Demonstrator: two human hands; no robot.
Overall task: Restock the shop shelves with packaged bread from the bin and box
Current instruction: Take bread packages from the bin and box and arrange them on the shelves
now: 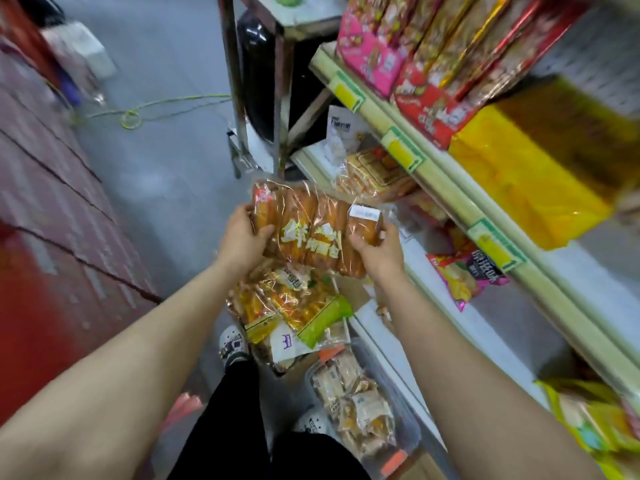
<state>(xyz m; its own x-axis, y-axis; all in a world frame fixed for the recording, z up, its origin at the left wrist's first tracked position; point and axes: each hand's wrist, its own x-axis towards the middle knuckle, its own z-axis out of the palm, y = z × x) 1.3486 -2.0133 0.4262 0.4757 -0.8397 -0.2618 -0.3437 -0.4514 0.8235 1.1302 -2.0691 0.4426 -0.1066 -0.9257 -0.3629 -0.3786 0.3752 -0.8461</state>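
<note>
My left grip (243, 237) and right grip (377, 249) each curl round one end of the bread bag (311, 230), in the middle of the frame, near the shelf (450, 190).

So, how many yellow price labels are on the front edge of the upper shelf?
3 price labels: one at the far end, one in the middle, one nearest the camera. Others may be out of view.
</note>
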